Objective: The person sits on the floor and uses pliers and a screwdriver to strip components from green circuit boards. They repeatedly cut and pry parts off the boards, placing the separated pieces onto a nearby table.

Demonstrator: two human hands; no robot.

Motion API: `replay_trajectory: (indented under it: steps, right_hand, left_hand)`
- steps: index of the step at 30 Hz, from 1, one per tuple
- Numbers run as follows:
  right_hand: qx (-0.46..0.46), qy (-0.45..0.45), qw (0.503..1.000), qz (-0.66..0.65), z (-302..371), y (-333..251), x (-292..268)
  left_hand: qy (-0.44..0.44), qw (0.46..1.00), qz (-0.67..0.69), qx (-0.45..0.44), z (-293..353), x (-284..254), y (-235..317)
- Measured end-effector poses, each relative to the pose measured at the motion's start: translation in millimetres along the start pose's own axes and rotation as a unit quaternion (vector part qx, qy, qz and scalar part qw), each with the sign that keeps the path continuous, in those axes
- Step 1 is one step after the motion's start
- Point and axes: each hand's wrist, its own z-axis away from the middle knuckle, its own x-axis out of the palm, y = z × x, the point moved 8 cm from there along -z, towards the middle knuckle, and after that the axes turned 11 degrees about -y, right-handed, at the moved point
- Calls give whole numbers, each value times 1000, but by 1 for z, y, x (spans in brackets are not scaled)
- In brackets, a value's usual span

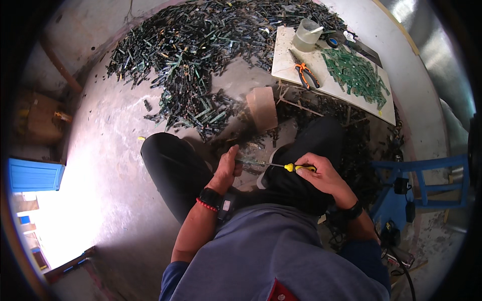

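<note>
Doorway: bright, far left of the left hand, beside a blue panel (35,174).
Box (37,118): one, brown, far left of the left hand.
Floor (118,120): grey, stained, left of the left hand.
Heap (196,60): dark and green strips, too many to count, beyond both hands, near a pale wall (103,27).
Left hand (227,168): fingers pinched on one end of the strip.
Label (226,205): one, white, just below the left hand; its print is too small to read.
Strip (251,162): one, thin, greenish, between the hands.
Cardboard (262,109): one piece, beyond the strip.
Screwdriver (296,167): one, yellow and black, pointing at the strip; whether its tip touches cannot be told.
Right hand (321,174): wrapped around the screwdriver's handle.
Table (281,60): one, pale, beyond the right hand; one cup (304,42) with liquid, one pair of orange-black pliers (300,66), one blue-black roll (332,42), many green strips (354,75).
Chair (442,187): one, blue, right of the right hand.
</note>
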Motion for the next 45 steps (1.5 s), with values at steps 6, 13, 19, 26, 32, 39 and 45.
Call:
replay_trajectory:
  steps: [6, 13, 19, 26, 32, 39, 45]
  right_hand:
    - [51, -14, 996, -71, 4, 19, 12]
    - [105, -1, 981, -166, 12, 16, 28]
    - [99, 4, 982, -163, 12, 5, 43]
    - [27, 49, 997, -50, 13, -10, 43]
    - [31, 53, 998, -1, 12, -10, 42]
    - [-7, 84, 996, 32, 3, -17, 48]
    - [39, 39, 989, -139, -9, 19, 53]
  left_hand:
    - [18, 999, -24, 24, -3, -8, 1]
    - [44, 995, -86, 41, 0, -12, 7]
    - [57, 966, -214, 135, 9, -6, 24]
    - [57, 979, -179, 82, 4, -14, 18]
    - [76, 987, -113, 80, 7, -9, 18]
    - [110, 982, -105, 111, 2, -17, 22]
    - [140, 981, -97, 89, -3, -28, 20]
